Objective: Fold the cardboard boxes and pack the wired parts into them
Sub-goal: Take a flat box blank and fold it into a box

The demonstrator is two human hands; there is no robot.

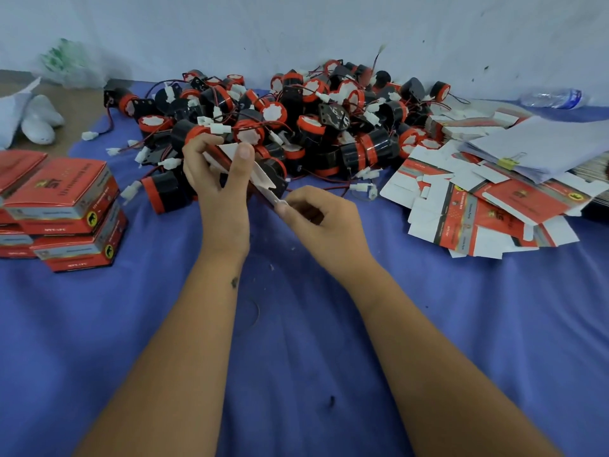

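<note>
— Left hand [217, 179]?
— Curled round a partly folded red-and-white cardboard box [245, 168], thumb pressed on a white flap, fingers wrapped over the far edge. Held just above the blue cloth [296, 324], right at the near edge of the pile.

— Right hand [321, 222]?
— Fingers bent, pinching the near-right white flap of the same box between thumb and forefinger.

— Pile?
— Heap of black-and-red round wired parts with white connectors [296, 120], spread across the far middle of the cloth.

— Flat boxes?
— Loose stack of unfolded red-and-white cardboard blanks [478, 206] to the right, partly under white sheets held by a yellow binder clip [506, 163].

— Finished ones?
— Stacked closed red cardboard boxes [66, 206] at the left.

— Anything else?
— Clear plastic bottle [553, 97] far right by the wall; white bag [29, 117] far left.
</note>
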